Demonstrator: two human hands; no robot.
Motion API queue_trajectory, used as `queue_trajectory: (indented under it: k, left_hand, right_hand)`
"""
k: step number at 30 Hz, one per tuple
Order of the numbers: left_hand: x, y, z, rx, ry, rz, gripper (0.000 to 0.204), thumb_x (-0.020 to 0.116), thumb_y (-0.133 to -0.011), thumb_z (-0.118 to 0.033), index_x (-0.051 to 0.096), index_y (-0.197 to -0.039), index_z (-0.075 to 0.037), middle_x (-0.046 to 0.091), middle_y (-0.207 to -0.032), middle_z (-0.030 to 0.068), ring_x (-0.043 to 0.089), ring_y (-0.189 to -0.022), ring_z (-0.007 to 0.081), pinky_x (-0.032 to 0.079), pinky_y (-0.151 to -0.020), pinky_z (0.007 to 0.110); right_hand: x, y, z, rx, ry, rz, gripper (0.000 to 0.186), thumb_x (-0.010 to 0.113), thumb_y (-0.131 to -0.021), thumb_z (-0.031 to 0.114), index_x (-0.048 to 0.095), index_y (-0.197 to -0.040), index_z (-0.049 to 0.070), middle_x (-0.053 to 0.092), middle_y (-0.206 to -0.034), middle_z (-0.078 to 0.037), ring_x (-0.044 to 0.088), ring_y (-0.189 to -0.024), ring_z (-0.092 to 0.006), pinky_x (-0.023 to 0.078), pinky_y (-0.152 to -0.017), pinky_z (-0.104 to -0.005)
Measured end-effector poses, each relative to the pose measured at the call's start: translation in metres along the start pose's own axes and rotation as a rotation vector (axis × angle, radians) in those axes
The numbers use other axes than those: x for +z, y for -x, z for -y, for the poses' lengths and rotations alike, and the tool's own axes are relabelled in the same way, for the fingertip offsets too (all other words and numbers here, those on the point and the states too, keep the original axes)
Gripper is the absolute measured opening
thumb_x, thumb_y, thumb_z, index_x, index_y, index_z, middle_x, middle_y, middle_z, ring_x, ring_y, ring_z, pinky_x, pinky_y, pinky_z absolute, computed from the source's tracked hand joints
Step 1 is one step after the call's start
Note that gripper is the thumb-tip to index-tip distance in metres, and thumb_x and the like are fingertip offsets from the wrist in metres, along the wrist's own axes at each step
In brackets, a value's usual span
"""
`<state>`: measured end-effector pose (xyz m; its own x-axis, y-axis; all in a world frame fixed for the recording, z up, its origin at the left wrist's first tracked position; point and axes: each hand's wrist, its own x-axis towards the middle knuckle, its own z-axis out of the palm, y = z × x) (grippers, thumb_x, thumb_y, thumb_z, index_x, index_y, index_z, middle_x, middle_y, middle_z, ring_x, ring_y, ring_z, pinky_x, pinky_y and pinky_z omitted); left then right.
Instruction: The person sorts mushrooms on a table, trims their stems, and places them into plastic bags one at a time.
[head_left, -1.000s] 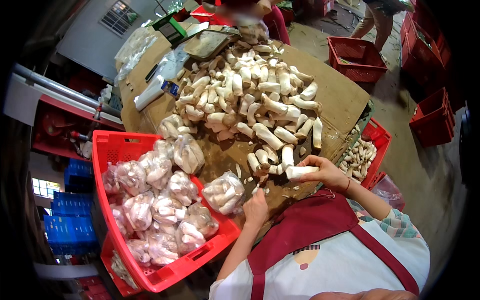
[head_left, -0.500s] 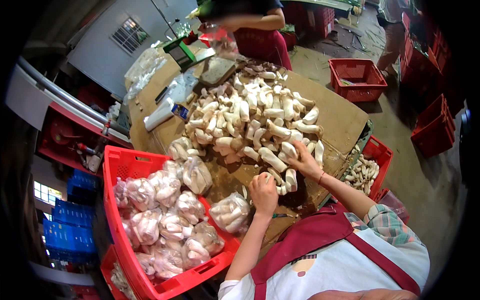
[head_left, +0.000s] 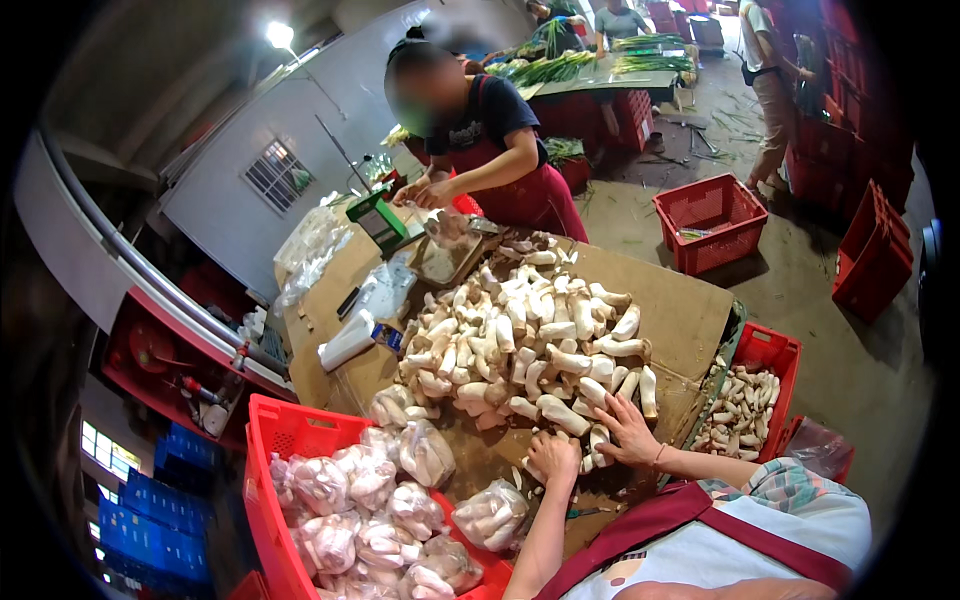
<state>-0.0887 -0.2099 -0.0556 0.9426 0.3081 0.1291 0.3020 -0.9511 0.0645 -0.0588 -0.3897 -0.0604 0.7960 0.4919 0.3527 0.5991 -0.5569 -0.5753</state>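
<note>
A large heap of king oyster mushrooms (head_left: 525, 330), with thick pale stems and brownish caps, covers the middle of the table. At its near edge my left hand (head_left: 553, 456) is closed, its fingers curled downward; what they hold is hidden. Just to its right, my right hand (head_left: 630, 432) lies with fingers spread and extended on the nearest mushrooms. A few upright mushrooms (head_left: 600, 446) stand in the gap between my hands. Below them a thin knife-like tool with a greenish handle (head_left: 580, 513) rests on the table.
A red crate (head_left: 262, 480) of bagged mushrooms stands at left, one mushroom bag (head_left: 491, 515) beside it. Trimmed pieces fill another red crate (head_left: 784, 360) at right. Across the table (head_left: 680, 312), a co-worker (head_left: 500, 150) stands by a green scale (head_left: 377, 222). A plastic roll (head_left: 347, 342) lies left.
The view has tilted up, bringing the co-worker and the far table into sight. My right hand has moved from the heap's edge down beside the nearer mushrooms; my left hand stays close by.
</note>
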Motion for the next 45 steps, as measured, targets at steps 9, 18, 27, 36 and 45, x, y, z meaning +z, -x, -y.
queue_trajectory:
  k: [9,18,27,36,45]
  left_hand:
    - [0.027,0.0,0.039,-0.294,0.41,-0.002,0.046,0.054,-0.086,-0.044,0.065,-0.095,0.0,0.061,-0.108,0.0139,0.048,-0.109,0.0342,0.032,-0.097,0.049]
    - [0.001,0.013,0.019,-0.188,0.663,-0.305,0.039,0.056,-0.09,-0.041,0.056,-0.091,-0.001,0.059,-0.088,0.0179,0.052,-0.09,0.0382,0.036,-0.083,0.05]
    - [-0.058,0.038,-0.047,0.33,0.741,-0.286,0.031,0.064,-0.084,-0.025,0.057,-0.106,-0.005,0.06,-0.095,0.014,0.055,-0.092,0.0341,0.042,-0.082,0.045]
    - [-0.078,0.039,-0.028,0.291,0.831,-0.132,0.029,0.057,-0.092,-0.025,0.059,-0.111,-0.003,0.061,-0.104,0.0147,0.057,-0.096,0.0305,0.043,-0.086,0.039]
    - [-0.061,0.052,0.024,-0.038,0.897,-0.247,0.019,0.055,-0.094,-0.016,0.061,-0.104,-0.002,0.061,-0.096,0.0135,0.058,-0.09,0.0284,0.046,-0.081,0.037]
  right_hand:
    - [0.002,-0.004,-0.002,0.056,-0.069,-0.071,0.068,0.069,-0.078,0.035,0.044,-0.136,0.01,0.026,-0.148,-0.021,0.027,-0.135,-0.0405,0.026,-0.111,-0.0463]
    - [-0.012,-0.002,0.002,0.076,-0.085,-0.131,0.061,0.069,-0.079,0.03,0.048,-0.132,0.009,0.032,-0.144,-0.02,0.028,-0.135,-0.0397,0.027,-0.11,-0.0459]
    - [-0.024,-0.009,0.043,0.392,-1.048,-0.038,0.045,0.065,-0.088,0.021,0.052,-0.126,0.001,0.051,-0.128,-0.011,0.052,-0.111,-0.0167,0.043,-0.094,-0.0289]
    - [-0.087,-0.017,-0.019,0.59,-1.01,-0.465,0.026,0.061,-0.093,0.025,0.061,-0.11,0.006,0.061,-0.094,0.002,0.051,-0.078,-0.0051,0.044,-0.065,-0.0205]
    - [-0.146,0.048,-0.159,0.651,-0.59,-0.974,0.037,0.058,-0.094,0.037,0.059,-0.116,0.007,0.046,-0.066,0.007,0.04,-0.056,-0.0012,0.03,-0.05,-0.0185]
